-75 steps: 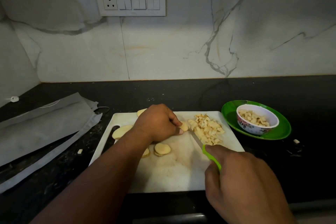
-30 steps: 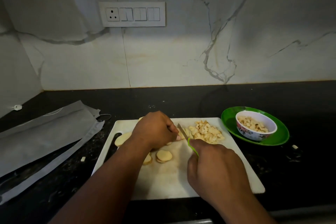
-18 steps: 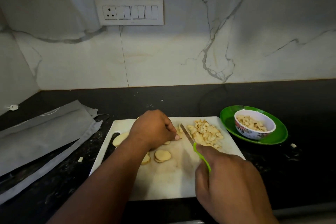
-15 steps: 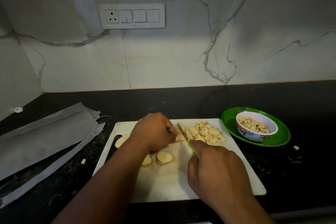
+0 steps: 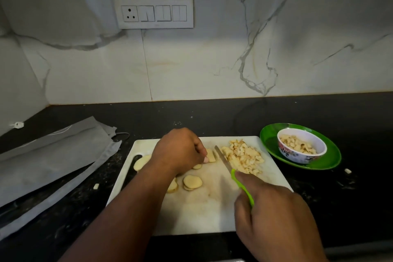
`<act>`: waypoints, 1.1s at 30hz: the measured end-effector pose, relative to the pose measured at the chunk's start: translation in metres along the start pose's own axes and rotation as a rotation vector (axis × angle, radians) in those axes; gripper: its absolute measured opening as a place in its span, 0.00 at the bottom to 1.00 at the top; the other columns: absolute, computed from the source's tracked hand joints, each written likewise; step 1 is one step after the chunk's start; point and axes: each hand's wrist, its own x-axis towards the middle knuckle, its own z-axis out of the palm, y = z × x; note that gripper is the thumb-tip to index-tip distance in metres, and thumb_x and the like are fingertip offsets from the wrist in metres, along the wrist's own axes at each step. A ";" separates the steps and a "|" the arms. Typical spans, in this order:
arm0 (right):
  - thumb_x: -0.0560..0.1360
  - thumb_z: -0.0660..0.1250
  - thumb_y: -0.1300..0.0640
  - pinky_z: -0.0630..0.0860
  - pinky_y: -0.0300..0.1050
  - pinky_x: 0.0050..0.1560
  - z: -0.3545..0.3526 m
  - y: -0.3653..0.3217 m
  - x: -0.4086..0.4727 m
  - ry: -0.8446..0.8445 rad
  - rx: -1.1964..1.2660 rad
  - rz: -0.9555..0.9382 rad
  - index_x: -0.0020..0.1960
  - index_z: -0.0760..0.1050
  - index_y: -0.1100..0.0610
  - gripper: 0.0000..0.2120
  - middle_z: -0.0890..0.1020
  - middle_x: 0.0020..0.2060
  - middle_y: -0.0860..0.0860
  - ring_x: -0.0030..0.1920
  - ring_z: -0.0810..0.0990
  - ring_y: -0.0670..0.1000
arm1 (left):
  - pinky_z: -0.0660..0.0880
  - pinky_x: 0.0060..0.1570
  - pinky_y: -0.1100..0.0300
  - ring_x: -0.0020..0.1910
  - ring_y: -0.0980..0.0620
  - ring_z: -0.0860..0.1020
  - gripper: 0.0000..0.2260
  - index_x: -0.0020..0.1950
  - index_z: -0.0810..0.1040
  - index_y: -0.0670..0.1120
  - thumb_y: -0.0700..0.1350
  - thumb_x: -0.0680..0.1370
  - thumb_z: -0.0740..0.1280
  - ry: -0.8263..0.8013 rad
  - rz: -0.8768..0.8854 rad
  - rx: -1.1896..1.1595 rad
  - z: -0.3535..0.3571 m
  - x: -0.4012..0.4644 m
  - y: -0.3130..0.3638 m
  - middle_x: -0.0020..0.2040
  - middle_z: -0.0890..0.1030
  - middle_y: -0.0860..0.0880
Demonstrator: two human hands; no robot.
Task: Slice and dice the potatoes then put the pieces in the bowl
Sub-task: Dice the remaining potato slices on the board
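**Dicing in progress: my knife drawn back from the stack between strokes.**

My right hand (image 5: pixel 274 219), nearest me, is wrapped round the green handle of the knife (image 5: pixel 229 168); compared with half a second ago it has pulled back toward me, so the blade now lies just right of the potato stack (image 5: pixel 210 155) rather than on it, which I judge to be the reset before the next cut. Ahead and left of it, my left hand (image 5: pixel 180 151) stays curled, fingertips pinching that stack against the cutting board (image 5: pixel 202 215). Uncut slices (image 5: pixel 192 182) lie near its wrist. Just right of the blade sits the diced pile (image 5: pixel 244 157), not yet transferred. Farther right, the bowl (image 5: pixel 302 147), already partly filled, stands on the green plate (image 5: pixel 331 159).
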 end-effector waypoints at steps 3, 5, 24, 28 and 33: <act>0.71 0.62 0.45 0.70 0.42 0.32 0.012 -0.009 0.015 0.001 -0.093 -0.074 0.63 0.79 0.41 0.21 0.83 0.35 0.46 0.35 0.81 0.47 | 0.82 0.56 0.55 0.46 0.59 0.82 0.02 0.44 0.88 0.57 0.50 0.74 0.79 -0.016 -0.008 -0.009 -0.001 0.000 0.000 0.44 0.85 0.60; 0.72 0.61 0.46 0.66 0.41 0.32 0.017 -0.011 0.018 0.025 -0.043 -0.097 0.65 0.78 0.41 0.21 0.83 0.36 0.46 0.35 0.80 0.47 | 0.82 0.56 0.56 0.46 0.59 0.82 0.03 0.44 0.88 0.57 0.49 0.75 0.79 -0.021 -0.005 -0.015 -0.001 0.000 0.000 0.44 0.85 0.60; 0.78 0.56 0.44 0.74 0.43 0.49 0.004 -0.012 0.011 -0.054 -0.017 -0.119 0.74 0.65 0.39 0.23 0.83 0.52 0.46 0.52 0.80 0.48 | 0.81 0.58 0.55 0.47 0.60 0.82 0.05 0.46 0.88 0.58 0.47 0.75 0.78 -0.037 0.023 -0.030 -0.003 0.002 -0.007 0.47 0.86 0.60; 0.78 0.56 0.45 0.74 0.43 0.48 0.019 -0.016 0.022 -0.076 -0.026 -0.129 0.72 0.67 0.43 0.22 0.82 0.51 0.46 0.51 0.80 0.48 | 0.82 0.56 0.55 0.45 0.61 0.83 0.05 0.43 0.88 0.57 0.47 0.74 0.79 -0.021 0.007 -0.059 -0.001 0.003 -0.008 0.42 0.86 0.61; 0.79 0.56 0.45 0.74 0.43 0.50 0.023 -0.009 0.014 -0.117 0.003 -0.124 0.74 0.64 0.40 0.23 0.82 0.52 0.46 0.52 0.80 0.48 | 0.82 0.58 0.55 0.46 0.61 0.82 0.05 0.45 0.88 0.57 0.46 0.75 0.79 -0.035 0.005 -0.045 -0.001 0.005 -0.006 0.42 0.85 0.62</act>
